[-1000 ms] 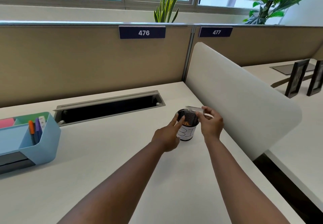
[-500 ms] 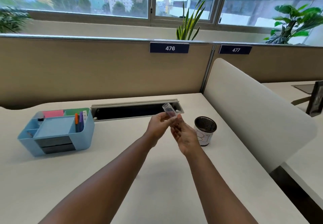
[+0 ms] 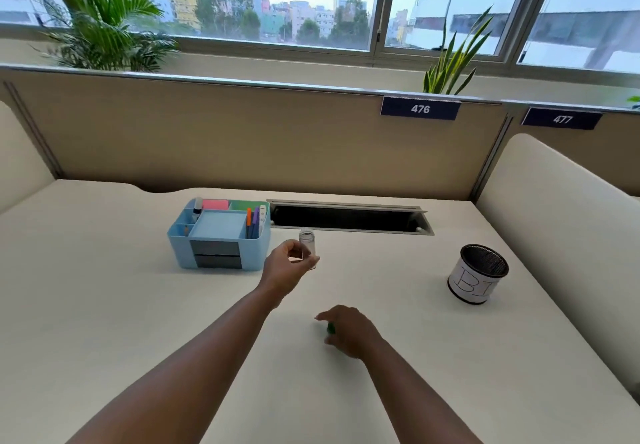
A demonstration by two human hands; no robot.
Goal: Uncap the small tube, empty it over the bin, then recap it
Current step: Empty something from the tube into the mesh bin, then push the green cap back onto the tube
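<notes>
My left hand (image 3: 287, 263) holds a small clear tube (image 3: 307, 248) upright above the white desk, its open mouth at the top with no cap on it. Lower and nearer to me, my right hand (image 3: 348, 331) rests low over the desk with its fingers closed around a small green cap (image 3: 330, 328), which is mostly hidden. The bin (image 3: 478, 274), a black mesh cup with a white paper label, stands on the desk well to the right of both hands.
A light blue desk organiser (image 3: 220, 236) with pens and sticky notes stands just left of the tube. Behind it lies an open cable tray slot (image 3: 349, 218). Beige partitions (image 3: 242, 139) close the back, and a white curved divider (image 3: 561, 215) bounds the right side.
The hands have left the bin and separated. My left hand carried the tube leftward and set it upright; my right hand dropped toward the desk and closed on the green cap. The view swung left.
</notes>
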